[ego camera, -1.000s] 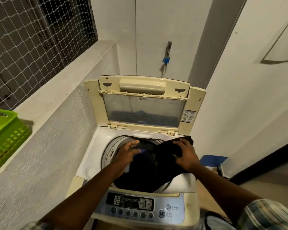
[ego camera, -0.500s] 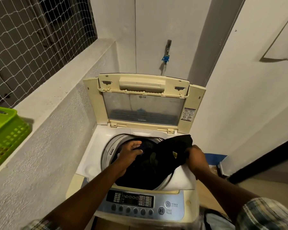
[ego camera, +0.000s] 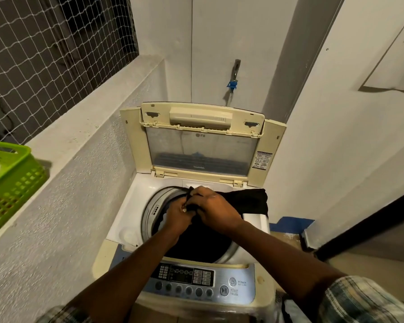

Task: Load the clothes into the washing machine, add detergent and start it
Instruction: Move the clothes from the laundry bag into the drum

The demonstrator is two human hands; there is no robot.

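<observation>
Left hand [ego camera: 179,214] and right hand [ego camera: 216,209] together over the drum [ego camera: 149,212], fingers of both curled round a fold of the black garment [ego camera: 250,201].

Rest of the garment draped from the hands across the right rear corner of the washing machine [ego camera: 124,220] top and down into the dark drum. Lid [ego camera: 203,157] standing open at the back, yellowed cream frame, clear window. Control panel [ego camera: 196,279] along the front edge, with a row of round buttons and power and start/pause keys at its right. Machine tucked into a corner of pale walls. Rough plastered parapet [ego camera: 56,194] close on the left, with a green plastic basket [ego camera: 9,178] on its flat ledge and white netting [ego camera: 44,54] above. Tap [ego camera: 235,71] with a blue fitting on the back wall above the lid. Blue object [ego camera: 294,223] low at the right, too unclear to name.
</observation>
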